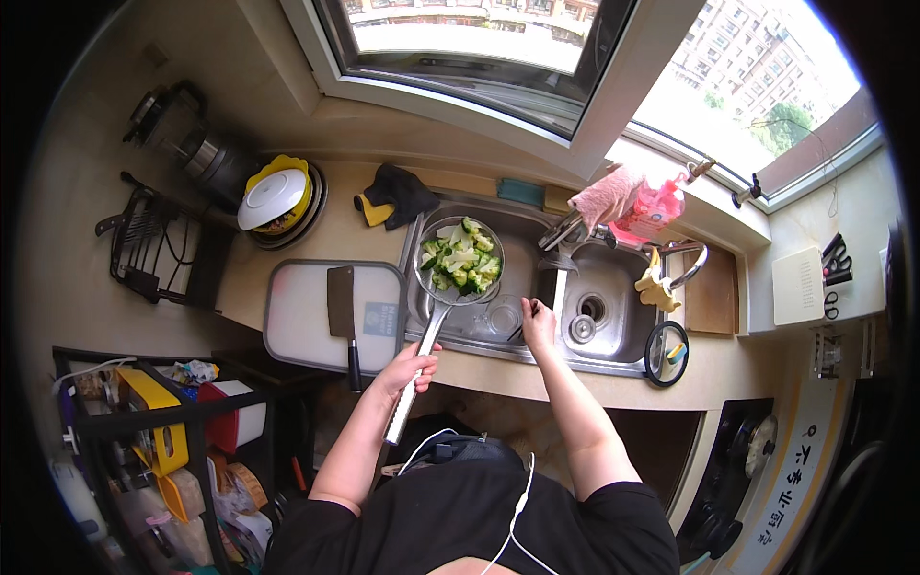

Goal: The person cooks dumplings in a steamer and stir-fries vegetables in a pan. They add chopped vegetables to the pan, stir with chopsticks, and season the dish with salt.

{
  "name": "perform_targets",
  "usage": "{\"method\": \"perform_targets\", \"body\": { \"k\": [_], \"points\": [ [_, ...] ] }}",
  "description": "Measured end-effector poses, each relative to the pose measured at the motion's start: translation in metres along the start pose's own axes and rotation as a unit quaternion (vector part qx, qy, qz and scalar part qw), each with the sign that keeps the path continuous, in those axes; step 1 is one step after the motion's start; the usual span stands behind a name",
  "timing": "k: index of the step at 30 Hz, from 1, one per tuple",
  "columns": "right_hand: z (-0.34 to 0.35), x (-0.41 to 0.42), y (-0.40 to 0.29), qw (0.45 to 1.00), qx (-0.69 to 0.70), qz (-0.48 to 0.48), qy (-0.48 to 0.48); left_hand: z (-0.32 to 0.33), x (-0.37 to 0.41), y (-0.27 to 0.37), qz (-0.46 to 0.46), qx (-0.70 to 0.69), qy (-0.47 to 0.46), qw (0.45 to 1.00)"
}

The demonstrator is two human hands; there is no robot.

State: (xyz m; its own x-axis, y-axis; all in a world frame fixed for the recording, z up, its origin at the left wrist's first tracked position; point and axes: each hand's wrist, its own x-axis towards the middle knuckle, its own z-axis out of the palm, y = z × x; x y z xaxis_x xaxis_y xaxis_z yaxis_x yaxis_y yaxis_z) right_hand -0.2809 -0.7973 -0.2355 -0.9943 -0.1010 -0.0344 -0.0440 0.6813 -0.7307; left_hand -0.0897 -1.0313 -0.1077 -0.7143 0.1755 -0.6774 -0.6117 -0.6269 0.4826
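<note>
My left hand [410,372] is closed around the metal handle of a round skimmer ladle [434,325]. Its bowl, over the left basin of the steel sink [528,208], carries broccoli florets and pale sliced pieces [460,259]. Over the front edge of the same basin, near the divider, my right hand [539,323] has its fingers closed on thin dark sticks, perhaps chopsticks [516,333]. A clear glass bowl [503,315] lies in the basin between the ladle and my right hand.
A cleaver [341,305] lies on the cutting board [287,316] at left. Behind are black-and-yellow gloves [402,198] and stacked plates [273,201]. The faucet [564,230] with a pink cloth [611,194] rises behind the sink. A round lid [654,363] rests at the right basin's corner.
</note>
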Motion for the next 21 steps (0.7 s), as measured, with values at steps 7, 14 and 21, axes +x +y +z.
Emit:
{"method": "perform_targets", "body": {
  "k": [7, 14, 21],
  "points": [
    [0.028, -0.003, 0.005, 0.997, 0.03, -0.001, 0.068, -0.017, 0.012, 0.006, -0.004, 0.023, 0.004, 1.0],
    [0.017, -0.001, -0.003, 0.993, 0.076, -0.049, 0.074, -0.024, 0.053, 0.013, -0.062, 0.048, 0.002, 0.997],
    [-0.04, -0.042, -0.003, 0.99, 0.121, -0.042, 0.065, -0.058, 0.139, 0.006, -0.122, 0.126, 0.002, 0.984]
  ]
}}
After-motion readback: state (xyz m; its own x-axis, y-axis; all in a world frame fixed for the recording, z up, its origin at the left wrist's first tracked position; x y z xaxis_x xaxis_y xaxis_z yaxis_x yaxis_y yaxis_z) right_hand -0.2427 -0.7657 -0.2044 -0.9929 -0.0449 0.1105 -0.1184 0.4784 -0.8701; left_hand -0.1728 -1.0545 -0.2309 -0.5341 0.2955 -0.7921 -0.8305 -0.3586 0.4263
